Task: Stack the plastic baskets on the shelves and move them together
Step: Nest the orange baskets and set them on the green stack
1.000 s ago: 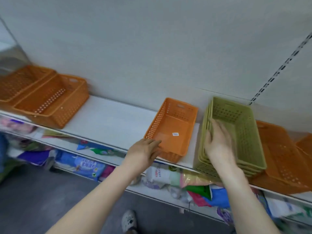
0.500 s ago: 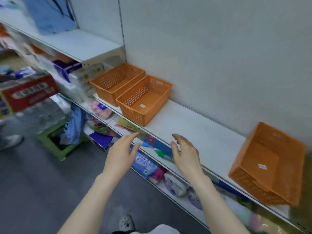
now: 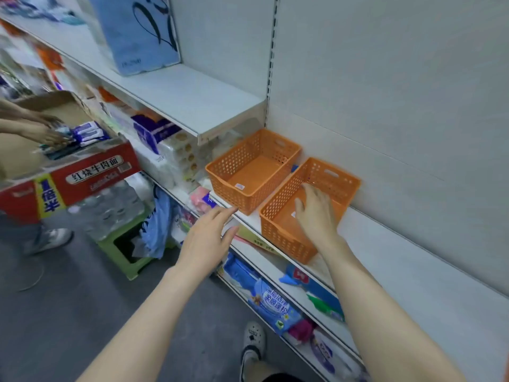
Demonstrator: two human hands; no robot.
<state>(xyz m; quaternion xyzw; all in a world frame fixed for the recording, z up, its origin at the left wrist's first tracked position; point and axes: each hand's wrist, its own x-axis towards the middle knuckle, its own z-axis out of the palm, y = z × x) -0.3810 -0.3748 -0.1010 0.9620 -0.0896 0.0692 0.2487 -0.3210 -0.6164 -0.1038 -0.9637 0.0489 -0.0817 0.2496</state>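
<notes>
Right now my right hand [image 3: 316, 213] is down inside the near basket [image 3: 308, 208], fingers spread and loosely curved over its floor, gripping nothing that I can see. My left hand [image 3: 206, 235] hangs open in front of the shelf [image 3: 407, 260] edge, fingertips pointing at the front corner of the far basket [image 3: 252, 169], apart from it and holding nothing. Both orange baskets sit side by side on the shelf, close together; I cannot tell whether their rims touch.

These look like thin perforated plastic, so I judge them light, fairly stiff at the rim and springy in the walls. Both appear empty, bar a small sticker on each floor. Smooth plastic may slide on the shelf if I only push. I would take each by a long rim or by the handle slot in its end wall, thumb outside and fingers inside. Tapered walls should let one nest into the other, though a crooked drop could jam it.
</notes>
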